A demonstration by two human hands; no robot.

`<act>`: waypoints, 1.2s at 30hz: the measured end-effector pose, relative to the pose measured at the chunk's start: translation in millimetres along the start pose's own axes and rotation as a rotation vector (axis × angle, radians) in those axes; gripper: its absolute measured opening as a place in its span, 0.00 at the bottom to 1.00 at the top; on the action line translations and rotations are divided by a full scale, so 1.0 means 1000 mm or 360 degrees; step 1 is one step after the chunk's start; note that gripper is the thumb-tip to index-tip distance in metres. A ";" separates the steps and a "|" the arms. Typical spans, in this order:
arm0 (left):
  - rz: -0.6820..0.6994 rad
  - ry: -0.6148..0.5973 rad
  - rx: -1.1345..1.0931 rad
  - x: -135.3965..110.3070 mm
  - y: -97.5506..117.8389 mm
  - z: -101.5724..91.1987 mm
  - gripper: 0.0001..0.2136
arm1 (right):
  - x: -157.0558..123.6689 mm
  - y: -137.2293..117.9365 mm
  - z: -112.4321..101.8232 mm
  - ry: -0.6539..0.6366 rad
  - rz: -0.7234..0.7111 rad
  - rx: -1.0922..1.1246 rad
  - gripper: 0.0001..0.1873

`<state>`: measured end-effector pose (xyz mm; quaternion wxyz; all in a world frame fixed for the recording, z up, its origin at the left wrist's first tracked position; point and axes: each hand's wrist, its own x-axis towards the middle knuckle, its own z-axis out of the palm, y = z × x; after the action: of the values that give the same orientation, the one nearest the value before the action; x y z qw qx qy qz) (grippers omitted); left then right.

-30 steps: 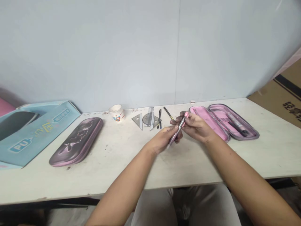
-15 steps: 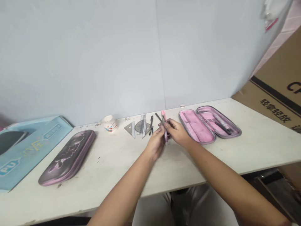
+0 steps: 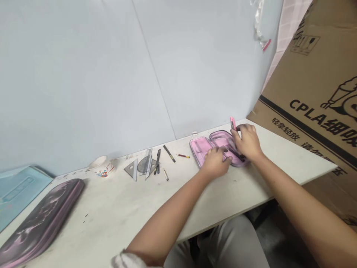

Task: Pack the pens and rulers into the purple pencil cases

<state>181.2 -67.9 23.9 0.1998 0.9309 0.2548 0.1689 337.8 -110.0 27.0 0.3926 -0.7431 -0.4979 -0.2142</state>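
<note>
An open pencil case [image 3: 198, 145] with a pink lining lies at the right of the table. My left hand [image 3: 216, 163] rests over its middle, fingers and thumb apart. Above the case's right half, my right hand [image 3: 247, 139] grips a slim pink stick-like item [image 3: 232, 122], its lower end hidden by the fingers. Inside that half lies a black pen [image 3: 235, 153], partly covered. Left of the case are a short red-brown pencil [image 3: 183, 156], a black stick [image 3: 169, 153], a short pale pencil [image 3: 166, 174] and black pens [image 3: 158, 160].
Grey set squares [image 3: 131, 170] and a protractor [image 3: 143, 165] lie near a paper cup [image 3: 102, 166]. A closed dark pencil case [image 3: 41, 227] and a blue package [image 3: 19, 193] occupy the left. A large cardboard box [image 3: 315, 93] stands at the right, and a wall [image 3: 83, 74] backs the table.
Both hands have moved right from the table's middle to the open case, the right one carrying the pink item. Small pencils and a black stick now lie on the table. The view has turned right.
</note>
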 end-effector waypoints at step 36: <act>-0.0510 0.0371 0.0271 -0.135 -0.175 -0.114 0.13 | -0.031 -0.162 0.087 -0.0863 -0.0639 -0.0206 0.19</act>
<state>-47.4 29.9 13.1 0.1140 0.8662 0.4343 0.2194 171.5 -26.3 12.6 0.1481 -0.6836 -0.7057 -0.1129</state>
